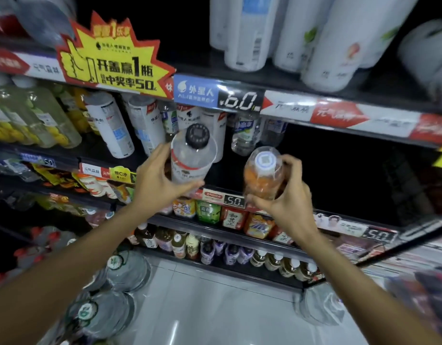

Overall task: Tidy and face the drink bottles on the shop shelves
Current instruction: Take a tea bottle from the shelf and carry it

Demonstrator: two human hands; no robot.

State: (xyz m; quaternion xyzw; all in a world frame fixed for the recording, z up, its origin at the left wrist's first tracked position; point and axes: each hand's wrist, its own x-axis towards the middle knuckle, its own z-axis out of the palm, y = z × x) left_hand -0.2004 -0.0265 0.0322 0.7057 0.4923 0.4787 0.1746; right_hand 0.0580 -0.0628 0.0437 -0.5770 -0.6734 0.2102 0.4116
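My left hand grips a white-labelled bottle with a black cap, held in front of the middle shelf with its cap tipped toward me. My right hand grips an orange drink bottle with a white cap just to the right, also in front of the shelf's edge. Behind them, white and clear bottles stand in rows on the middle shelf. The shelf space to the right of the orange bottle is dark and looks bare.
A yellow and red promo sign hangs from the upper shelf rail. Large white bottles stand above. Lower shelves hold small cartons and tea bottles. Big water jugs stand on the pale floor.
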